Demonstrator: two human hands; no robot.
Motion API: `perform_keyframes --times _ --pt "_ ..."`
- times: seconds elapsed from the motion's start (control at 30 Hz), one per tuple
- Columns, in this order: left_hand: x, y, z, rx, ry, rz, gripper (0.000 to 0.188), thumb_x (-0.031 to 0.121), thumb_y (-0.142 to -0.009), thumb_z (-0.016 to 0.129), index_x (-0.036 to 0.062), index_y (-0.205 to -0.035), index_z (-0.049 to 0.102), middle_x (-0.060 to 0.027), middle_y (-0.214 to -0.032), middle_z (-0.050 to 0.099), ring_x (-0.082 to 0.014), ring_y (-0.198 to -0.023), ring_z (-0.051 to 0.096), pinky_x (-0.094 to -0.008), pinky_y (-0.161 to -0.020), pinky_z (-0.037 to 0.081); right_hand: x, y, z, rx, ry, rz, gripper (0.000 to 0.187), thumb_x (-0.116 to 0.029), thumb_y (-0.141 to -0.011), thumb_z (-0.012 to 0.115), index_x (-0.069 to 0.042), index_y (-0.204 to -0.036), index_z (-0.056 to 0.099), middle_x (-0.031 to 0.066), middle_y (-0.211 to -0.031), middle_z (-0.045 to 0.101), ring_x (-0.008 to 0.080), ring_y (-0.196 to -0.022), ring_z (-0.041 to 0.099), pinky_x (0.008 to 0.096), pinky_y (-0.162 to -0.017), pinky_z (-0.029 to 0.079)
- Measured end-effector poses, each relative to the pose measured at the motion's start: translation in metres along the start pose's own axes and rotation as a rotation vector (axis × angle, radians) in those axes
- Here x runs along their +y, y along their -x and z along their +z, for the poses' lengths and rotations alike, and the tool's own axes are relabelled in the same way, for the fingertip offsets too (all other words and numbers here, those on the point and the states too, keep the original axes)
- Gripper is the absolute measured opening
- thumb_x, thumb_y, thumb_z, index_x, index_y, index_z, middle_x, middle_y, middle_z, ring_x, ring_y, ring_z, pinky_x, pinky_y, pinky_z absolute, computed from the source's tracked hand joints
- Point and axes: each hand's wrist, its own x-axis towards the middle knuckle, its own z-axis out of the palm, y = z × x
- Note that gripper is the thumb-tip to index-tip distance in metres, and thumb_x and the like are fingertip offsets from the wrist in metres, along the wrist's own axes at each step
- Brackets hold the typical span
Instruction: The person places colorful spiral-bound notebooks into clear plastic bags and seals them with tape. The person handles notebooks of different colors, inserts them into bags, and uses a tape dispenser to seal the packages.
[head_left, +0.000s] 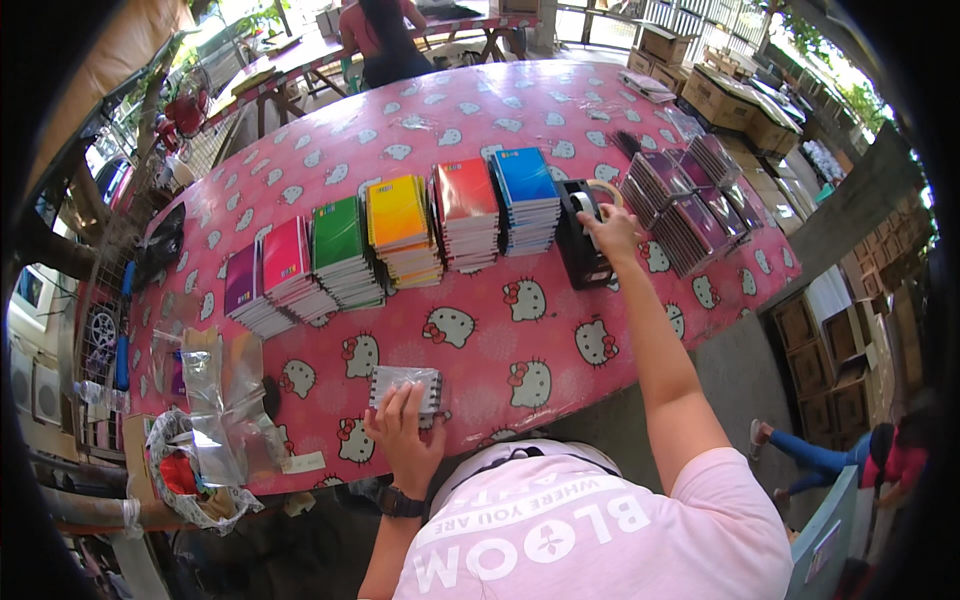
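Worked in an open-sided workshop at a pink counter (480, 345) printed with cartoon cats. Had the right hand (613, 235) at the black tape dispenser (577, 262), with fingers about the tape roll (583, 205), but could not tell a pinch from a light touch. Laid the left hand (405, 430) over a clear-wrapped spiral notebook (400, 378), with thumb and fingers apart, well left of the dispenser and nearer the body. Could not read the notebook's long axis beneath the hand; saw the dispenser's own run away from the body, slightly askew. Counted six notebook stacks left of the dispenser: blue (527, 200) just beside it, then red (466, 200), yellow (400, 215), green (340, 230), pink (287, 258) and purple (243, 278). Saw wrapped purple notebook bundles (690, 210) close on its right, leaving little room that way. Found open counter between dispenser and notebook, with the near edge close by the left wrist.
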Motion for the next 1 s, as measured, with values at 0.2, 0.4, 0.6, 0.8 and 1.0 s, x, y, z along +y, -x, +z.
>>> perform_keyframes --times 0.2,0.4,0.6,0.8,1.0 --pt "0.009 -0.002 -0.003 0.036 -0.025 -0.04 0.056 0.019 -0.068 0.066 0.013 -0.122 0.053 -0.0056 -0.122 0.05 -0.0239 -0.121 0.041 -0.0495 -0.104 0.013 0.009 -0.035 0.035 0.134 -0.082 -0.146 0.036 -0.031 -0.068 0.072 -0.003 -0.086 0.061 0.013 -0.089 0.063 0.0305 -0.089 0.06 0.0448 -0.074 0.046" --pt "0.016 0.002 -0.003 0.135 0.017 -0.103 0.052 0.016 -0.065 0.065 0.0134 -0.116 0.056 -0.0078 -0.124 0.048 -0.0259 -0.122 0.039 -0.0533 -0.105 0.011 0.011 -0.026 0.037 0.024 -0.372 -0.105 0.032 -0.017 -0.062 0.076 0.0 -0.081 0.058 0.0166 -0.085 0.061 0.0321 -0.084 0.061 0.0416 -0.073 0.047" --pt "0.06 -0.02 -0.007 0.353 0.056 0.058 0.041 0.015 -0.066 0.064 0.0174 -0.107 0.061 -0.009 -0.127 0.044 -0.0272 -0.124 0.036 -0.0515 -0.106 0.013 -0.001 -0.039 0.028 0.02 -0.117 -0.115 0.038 -0.022 -0.063 0.076 0.001 -0.087 0.056 0.0179 -0.091 0.059 0.0335 -0.088 0.06 0.0416 -0.079 0.048" --pt "0.115 -0.056 0.016 0.217 0.395 0.24 0.024 0.01 -0.069 0.064 0.0157 -0.093 0.063 -0.0062 -0.112 0.056 -0.0261 -0.112 0.049 -0.0479 -0.102 0.026 -0.002 -0.036 0.008 -0.27 -0.328 0.001 0.047 -0.037 -0.063 0.078 0.0 -0.084 0.06 0.0164 -0.083 0.065 0.0295 -0.079 0.063 0.0395 -0.07 0.048" --pt "0.144 -0.108 0.08 -0.011 0.591 0.386 0.018 0.004 -0.073 0.061 0.011 -0.089 0.062 -0.0057 -0.105 0.059 -0.025 -0.102 0.054 -0.0457 -0.094 0.036 0.019 -0.054 0.017 -0.371 -0.178 -0.135 0.044 -0.04 -0.062 0.077 0.001 -0.073 0.064 0.0145 -0.069 0.065 0.0253 -0.065 0.064 0.0384 -0.06 0.048"
